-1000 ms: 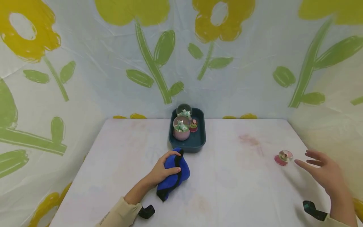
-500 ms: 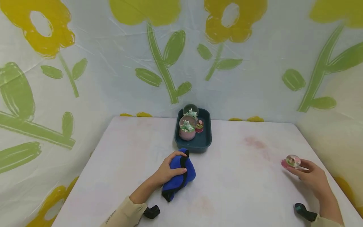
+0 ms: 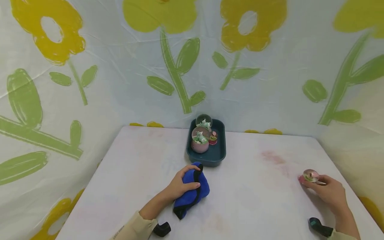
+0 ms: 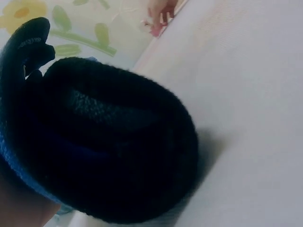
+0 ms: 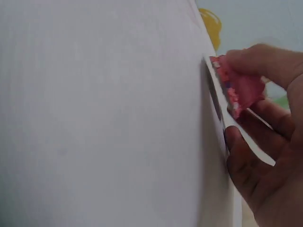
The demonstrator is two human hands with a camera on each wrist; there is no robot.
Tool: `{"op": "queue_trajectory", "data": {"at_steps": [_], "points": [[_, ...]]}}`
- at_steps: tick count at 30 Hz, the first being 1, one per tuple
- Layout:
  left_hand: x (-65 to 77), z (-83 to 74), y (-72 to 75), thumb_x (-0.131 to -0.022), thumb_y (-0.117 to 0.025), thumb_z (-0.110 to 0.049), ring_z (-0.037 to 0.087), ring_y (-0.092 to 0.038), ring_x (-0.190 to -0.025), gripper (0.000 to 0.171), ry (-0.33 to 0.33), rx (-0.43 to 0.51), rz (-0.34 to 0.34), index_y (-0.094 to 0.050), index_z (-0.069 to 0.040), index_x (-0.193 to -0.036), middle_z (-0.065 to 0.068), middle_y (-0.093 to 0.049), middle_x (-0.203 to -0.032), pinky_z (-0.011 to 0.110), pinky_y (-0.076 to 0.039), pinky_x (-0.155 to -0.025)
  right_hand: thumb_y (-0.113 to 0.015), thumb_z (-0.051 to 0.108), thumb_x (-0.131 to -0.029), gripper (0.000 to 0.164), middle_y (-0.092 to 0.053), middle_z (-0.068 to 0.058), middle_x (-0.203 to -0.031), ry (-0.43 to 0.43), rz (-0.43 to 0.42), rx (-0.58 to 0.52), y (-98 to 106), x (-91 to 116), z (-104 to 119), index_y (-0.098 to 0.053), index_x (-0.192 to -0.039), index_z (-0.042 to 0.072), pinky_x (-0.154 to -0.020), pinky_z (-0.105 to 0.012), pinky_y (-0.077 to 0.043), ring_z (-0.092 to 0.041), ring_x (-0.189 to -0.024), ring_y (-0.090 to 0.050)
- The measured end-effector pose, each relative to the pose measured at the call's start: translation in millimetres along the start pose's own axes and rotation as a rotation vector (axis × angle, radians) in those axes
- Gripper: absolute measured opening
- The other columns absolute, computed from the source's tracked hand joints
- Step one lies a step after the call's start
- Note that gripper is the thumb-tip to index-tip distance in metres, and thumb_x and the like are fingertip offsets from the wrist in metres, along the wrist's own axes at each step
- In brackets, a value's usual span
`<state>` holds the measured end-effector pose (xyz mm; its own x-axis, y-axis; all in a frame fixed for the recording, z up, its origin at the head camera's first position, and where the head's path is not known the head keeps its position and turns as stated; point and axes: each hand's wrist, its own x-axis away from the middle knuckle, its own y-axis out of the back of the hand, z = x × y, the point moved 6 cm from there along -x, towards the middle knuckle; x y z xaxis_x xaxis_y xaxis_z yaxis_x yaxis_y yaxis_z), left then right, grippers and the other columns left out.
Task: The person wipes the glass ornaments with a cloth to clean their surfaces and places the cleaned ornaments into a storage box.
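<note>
A folded blue cloth with black edging point(image 3: 202, 188) lies on the white table, left of its middle. My left hand point(image 3: 179, 185) grips it, with fingers over the top and thumb along the near side. In the left wrist view the dark rolled end of the cloth point(image 4: 118, 142) fills much of the picture. At the table's right side my right hand point(image 3: 331, 192) pinches a small snow globe with a pink base point(image 3: 310, 175) between thumb and fingers. The globe is tilted, its pink base point(image 5: 247, 90) facing left; whether it touches the table I cannot tell.
A dark teal tray point(image 3: 218, 156) stands at the table's back middle. In it are a pink-based snow globe point(image 3: 200, 141), another globe point(image 3: 204, 121) behind it, and a small pink-based one point(image 3: 213, 138). A flower-printed sheet point(image 3: 258, 100) hangs behind and at the sides.
My right hand has moved left to the small snow globe and taken hold of it; the globe has tipped slightly. My left hand stays on the cloth. The head view has shifted a little.
</note>
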<state>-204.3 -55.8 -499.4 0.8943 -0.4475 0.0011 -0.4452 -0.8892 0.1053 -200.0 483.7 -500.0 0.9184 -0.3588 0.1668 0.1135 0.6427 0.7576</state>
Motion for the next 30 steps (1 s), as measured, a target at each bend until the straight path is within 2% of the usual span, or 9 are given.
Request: {"op": "queue_trajectory", "data": {"at_steps": [3, 5, 7, 14, 17, 20, 23, 27, 30], "points": [[1.8, 1.1, 1.7, -0.086, -0.072, -0.035, 0.033, -0.034, -0.133, 0.044, -0.007, -0.011, -0.004, -0.055, -0.032, -0.127, 0.002, -0.033, -0.151, 0.063, -0.025, -0.103, -0.080, 0.043, -0.079, 0.073, -0.064, -0.020, -0.101, 0.128, -0.038, -0.075, -12.6, -0.5, 24.8, -0.050, -0.120, -0.011, -0.058, -0.031, -0.051, -0.016, -0.079, -0.059], [2.7, 1.0, 2.0, -0.086, -0.072, -0.034, 0.033, -0.032, -0.134, 0.044, -0.012, -0.018, 0.000, -0.055, -0.032, -0.127, 0.002, -0.033, -0.151, 0.064, -0.023, -0.104, -0.081, 0.034, -0.079, 0.065, -0.064, -0.009, -0.098, 0.203, -0.048, -0.149, -21.2, 0.1, 43.5, -0.051, -0.118, -0.009, -0.058, -0.027, -0.053, -0.004, -0.073, -0.058], [2.0, 1.5, 2.4, -0.087, -0.071, -0.033, 0.033, -0.032, -0.134, 0.044, -0.007, -0.009, 0.002, -0.055, -0.031, -0.127, 0.002, -0.033, -0.152, 0.063, -0.023, -0.104, -0.081, 0.030, -0.081, 0.061, -0.061, -0.005, -0.101, 0.268, -0.051, -0.201, -27.4, 0.8, 62.3, -0.050, -0.118, -0.007, -0.060, -0.025, -0.054, 0.002, -0.076, -0.055], [0.5, -2.4, 3.0, -0.088, -0.070, -0.030, 0.033, -0.041, -0.125, 0.047, 0.029, 0.051, -0.035, -0.053, -0.026, -0.131, 0.008, -0.037, -0.146, 0.057, -0.030, -0.100, -0.078, 0.016, -0.084, 0.042, -0.056, 0.010, -0.106, 0.496, -0.062, -0.293, -36.4, 10.0, 123.4, -0.053, -0.112, -0.003, -0.065, -0.018, -0.051, -0.001, -0.088, -0.055], [0.1, -3.2, 2.4, -0.088, -0.070, -0.030, 0.032, -0.042, -0.122, 0.048, 0.032, 0.061, -0.047, -0.053, -0.026, -0.131, 0.009, -0.039, -0.143, 0.055, -0.031, -0.099, -0.076, 0.013, -0.085, 0.037, -0.059, 0.007, -0.112, 0.574, -0.037, -0.351, -44.0, 17.7, 152.8, -0.053, -0.110, -0.001, -0.072, -0.015, -0.049, -0.004, -0.095, -0.057], [-2.1, -7.5, 3.7, -0.087, -0.071, -0.031, 0.033, -0.044, -0.121, 0.048, 0.020, 0.071, -0.065, -0.053, -0.027, -0.131, 0.009, -0.041, -0.142, 0.055, -0.033, -0.097, -0.074, 0.006, -0.085, 0.032, -0.061, -0.003, -0.117, 0.648, 0.008, -0.459, -52.6, 27.7, 185.9, -0.052, -0.108, -0.003, -0.078, -0.017, -0.050, -0.010, -0.101, -0.059], [-4.8, -12.8, 4.9, -0.087, -0.071, -0.032, 0.033, -0.044, -0.121, 0.047, 0.010, 0.073, -0.076, -0.053, -0.030, -0.130, 0.007, -0.041, -0.142, 0.056, -0.034, -0.096, -0.074, 0.002, -0.085, 0.032, -0.060, -0.008, -0.118, 0.670, 0.060, -0.571, -66.9, 41.5, 215.3, -0.052, -0.107, -0.004, -0.079, -0.021, -0.052, -0.015, -0.101, -0.061], [-9.5, -21.3, 3.0, -0.087, -0.071, -0.033, 0.033, -0.045, -0.122, 0.046, -0.011, 0.082, -0.076, -0.053, -0.031, -0.129, 0.005, -0.042, -0.140, 0.057, -0.034, -0.097, -0.075, 0.000, -0.083, 0.034, -0.058, -0.007, -0.118, 0.620, 0.137, -0.716, -90.7, 62.6, 246.0, -0.050, -0.106, -0.003, -0.079, -0.026, -0.053, -0.018, -0.101, -0.061], [-11.7, -31.6, 5.4, -0.088, -0.070, -0.031, 0.033, -0.047, -0.120, 0.047, -0.030, 0.094, -0.073, -0.052, -0.029, -0.131, 0.008, -0.044, -0.138, 0.056, -0.038, -0.096, -0.075, -0.004, -0.081, 0.036, -0.057, -0.010, -0.117, 0.614, 0.200, -0.801, -105.4, 79.1, 267.6, -0.048, -0.105, -0.004, -0.080, -0.030, -0.053, -0.020, -0.100, -0.062]]}}
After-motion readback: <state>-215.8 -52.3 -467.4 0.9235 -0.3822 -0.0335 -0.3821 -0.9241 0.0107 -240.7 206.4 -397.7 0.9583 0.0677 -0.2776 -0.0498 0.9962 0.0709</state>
